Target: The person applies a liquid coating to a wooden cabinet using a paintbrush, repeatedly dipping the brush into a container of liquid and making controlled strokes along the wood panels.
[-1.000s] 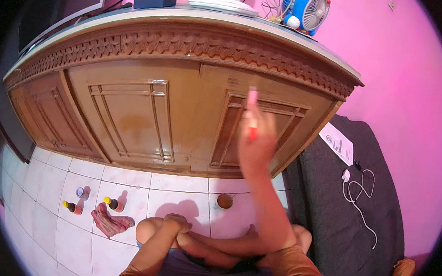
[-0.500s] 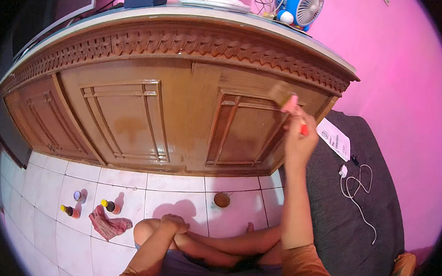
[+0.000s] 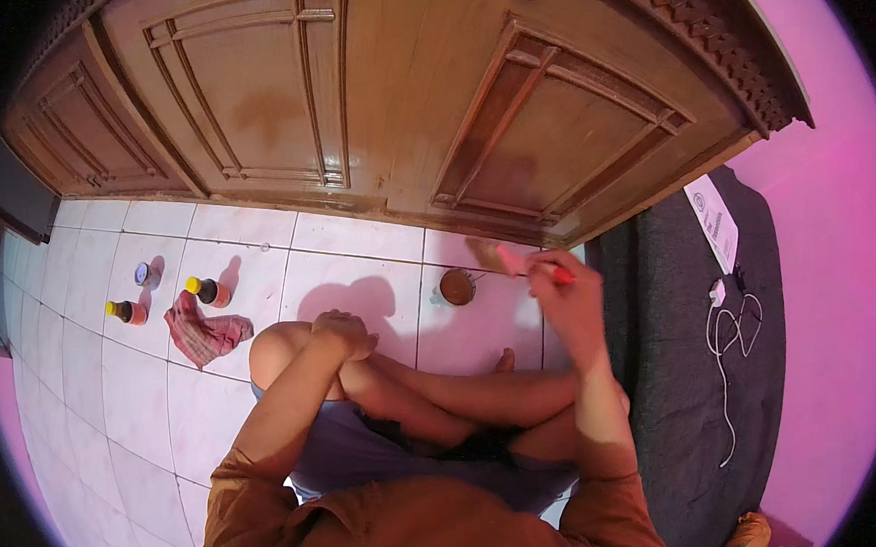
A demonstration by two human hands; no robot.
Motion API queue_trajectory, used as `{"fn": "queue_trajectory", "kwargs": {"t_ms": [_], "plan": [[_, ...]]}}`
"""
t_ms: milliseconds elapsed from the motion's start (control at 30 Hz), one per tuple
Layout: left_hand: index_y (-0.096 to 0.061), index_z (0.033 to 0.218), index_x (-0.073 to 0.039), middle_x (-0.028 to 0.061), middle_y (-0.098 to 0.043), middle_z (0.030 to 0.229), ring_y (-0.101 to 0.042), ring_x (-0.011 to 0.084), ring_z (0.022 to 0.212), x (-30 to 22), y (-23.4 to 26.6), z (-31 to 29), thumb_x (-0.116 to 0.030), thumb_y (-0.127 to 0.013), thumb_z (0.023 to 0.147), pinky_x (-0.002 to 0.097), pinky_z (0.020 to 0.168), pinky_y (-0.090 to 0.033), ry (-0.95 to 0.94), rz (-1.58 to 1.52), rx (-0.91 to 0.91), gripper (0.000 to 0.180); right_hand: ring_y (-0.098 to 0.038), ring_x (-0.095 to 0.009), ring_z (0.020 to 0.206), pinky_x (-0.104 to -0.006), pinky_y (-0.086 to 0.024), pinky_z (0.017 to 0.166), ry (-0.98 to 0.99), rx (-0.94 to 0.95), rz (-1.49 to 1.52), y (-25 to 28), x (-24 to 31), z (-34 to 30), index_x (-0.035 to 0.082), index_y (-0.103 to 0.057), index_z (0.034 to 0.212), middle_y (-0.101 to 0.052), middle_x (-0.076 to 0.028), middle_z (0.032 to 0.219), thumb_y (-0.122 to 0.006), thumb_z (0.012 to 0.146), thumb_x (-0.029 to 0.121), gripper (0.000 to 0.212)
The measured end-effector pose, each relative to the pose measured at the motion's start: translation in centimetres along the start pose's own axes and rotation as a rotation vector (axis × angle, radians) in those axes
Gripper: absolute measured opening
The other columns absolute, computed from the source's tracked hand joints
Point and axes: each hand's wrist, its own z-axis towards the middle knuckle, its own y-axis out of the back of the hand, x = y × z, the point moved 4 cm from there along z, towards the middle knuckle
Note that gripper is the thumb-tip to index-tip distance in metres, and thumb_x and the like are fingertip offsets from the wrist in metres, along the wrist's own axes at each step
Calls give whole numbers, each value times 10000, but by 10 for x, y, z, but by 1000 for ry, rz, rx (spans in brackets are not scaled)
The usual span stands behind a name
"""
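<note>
My right hand [image 3: 568,290] is closed round the red handle of a paintbrush [image 3: 506,258]. The brush is held above the floor tiles, its bristles toward the cabinet and blurred by motion. Just left of and below it stands a small round container [image 3: 457,286] with brown content and what looks like a thin stick across its rim. My left hand [image 3: 344,332] rests on my bent knee, fingers curled in, nothing visible in it. Ahead stands a brown wooden cabinet [image 3: 413,94] with panelled doors; its right door panel [image 3: 570,122] has darker, glossy strips along the moulding.
Left on the tiles [image 3: 233,312] stand two yellow-capped bottles [image 3: 209,291] [image 3: 127,312], a small round can [image 3: 143,274] and a crumpled reddish cloth [image 3: 202,332]. On the right, a dark mattress [image 3: 660,384] holds a white box or booklet [image 3: 710,223] and a charger with a white cable [image 3: 718,377].
My right hand has brought the brush down from the right door panel to above the floor near the container. The view has tilted downward. My left hand stays on the knee.
</note>
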Motion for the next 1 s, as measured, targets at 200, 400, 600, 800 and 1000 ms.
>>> {"fn": "queue_trajectory", "kwargs": {"t_ms": [200,400,600,800,1000], "plan": [[-578,1372,-40,121,-540,1459,-482,274,1373,-1,7,-6,-515,-363,1014,389,1153,-355,14,-32,12,632,-672,-255,705,-346,-532,688,-136,118,-143,-43,-55,13,-16,-701,864,-695,-187,788,-775,835,243,271],[-570,1368,-17,140,-553,1440,-488,270,1366,-2,12,-7,-524,-366,1012,383,1150,-358,23,-50,13,652,-662,-356,710,-402,-534,684,-103,152,-284,-66,-94,27,-13,-681,812,-684,-203,776,-798,800,332,364],[-586,1343,-16,141,-564,1427,-494,274,1359,-3,13,-12,-521,-365,1013,386,1151,-350,23,-57,-4,642,-677,-386,755,-434,-544,701,-150,175,-298,-86,-121,31,-12,-669,812,-686,-212,790,-793,762,347,383],[-599,1324,-12,155,-581,1401,-515,279,1334,-3,13,-8,-522,-369,1013,388,1147,-355,28,-51,-3,640,-677,-388,751,-436,-551,709,-92,132,-317,-97,-133,36,-6,-671,809,-690,-207,790,-770,734,328,357],[-603,1318,-6,165,-571,1412,-512,279,1340,-2,12,-5,-534,-378,1006,385,1150,-352,43,-47,-20,654,-684,-383,766,-435,-553,736,-164,172,-336,-99,-137,38,-4,-684,829,-696,-200,797,-777,741,343,370]]}}
